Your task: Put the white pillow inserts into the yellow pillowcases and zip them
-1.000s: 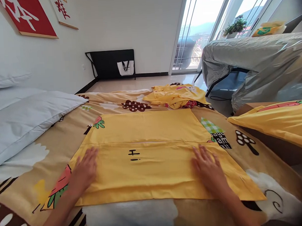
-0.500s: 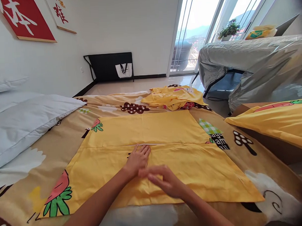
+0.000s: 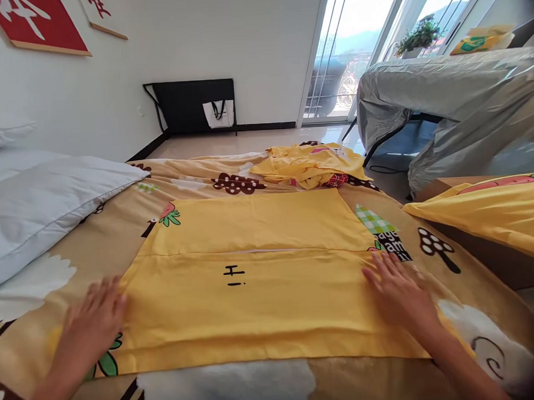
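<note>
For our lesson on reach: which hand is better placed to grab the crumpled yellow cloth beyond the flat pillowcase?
Probably the right hand: it rests farther forward, and the crumpled cloth lies right of centre, nearer it.

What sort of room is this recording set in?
Most likely a home bedroom: a cartoon-print bed cover, white pillows at its left, and a yellow pillowcase spread flat on it.

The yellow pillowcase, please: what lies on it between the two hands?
In the head view, only flat yellow pillowcase spans from the left hand to the right hand, bearing a small black mark; nothing rests on it.
</note>
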`<state>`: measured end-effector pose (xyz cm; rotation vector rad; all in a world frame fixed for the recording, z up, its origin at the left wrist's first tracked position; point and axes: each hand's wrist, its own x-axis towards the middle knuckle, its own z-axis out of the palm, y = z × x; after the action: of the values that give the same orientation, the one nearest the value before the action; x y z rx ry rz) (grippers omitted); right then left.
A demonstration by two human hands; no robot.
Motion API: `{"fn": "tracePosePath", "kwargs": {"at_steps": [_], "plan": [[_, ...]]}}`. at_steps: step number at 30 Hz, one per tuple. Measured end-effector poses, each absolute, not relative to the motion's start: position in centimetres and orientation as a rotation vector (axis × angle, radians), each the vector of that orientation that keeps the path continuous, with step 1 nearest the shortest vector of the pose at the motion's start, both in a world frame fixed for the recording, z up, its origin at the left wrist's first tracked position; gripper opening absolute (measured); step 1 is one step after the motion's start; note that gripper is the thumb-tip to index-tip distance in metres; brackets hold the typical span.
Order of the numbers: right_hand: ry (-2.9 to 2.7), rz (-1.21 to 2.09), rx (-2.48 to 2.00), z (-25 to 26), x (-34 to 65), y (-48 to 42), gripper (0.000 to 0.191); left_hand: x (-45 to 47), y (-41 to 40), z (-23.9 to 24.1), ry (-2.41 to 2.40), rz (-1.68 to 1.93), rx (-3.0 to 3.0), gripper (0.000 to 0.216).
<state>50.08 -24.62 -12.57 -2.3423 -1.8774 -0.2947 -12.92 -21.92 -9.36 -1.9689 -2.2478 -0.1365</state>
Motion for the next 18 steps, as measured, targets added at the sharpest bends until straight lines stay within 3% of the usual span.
{"fn": "tracePosePath", "kwargs": {"at_steps": [5, 7, 10, 15, 18], "plan": [[-2.273, 0.363, -1.868, -8.9, 30.5, -12.4, 0.055, 8.8, -11.5, -7.6, -1.809, -0.167, -2.692, 0.057], [-2.335, 0.405, -1.811, -9.0, 27.2, -9.2, 0.054, 12.9, -7.8, -8.2, -1.831, -0.127, -2.727, 0.053], [-2.282, 0.321, -1.941, -10.5, 31.9, -6.8, 0.061, 9.1, -4.6, -9.5, -1.973, -0.122, -2.599, 0.055], [-1.959, 0.087, -2.433, -12.7, 48.9, -6.4, 0.060, -8.5, -3.2, -10.6, -2.389, -0.091, -2.050, 0.058], [-1.918, -0.096, -2.528, -12.4, 50.3, -6.2, 0.056, -10.0, -2.8, -10.5, -2.347, -0.102, -1.931, 0.055]]}}
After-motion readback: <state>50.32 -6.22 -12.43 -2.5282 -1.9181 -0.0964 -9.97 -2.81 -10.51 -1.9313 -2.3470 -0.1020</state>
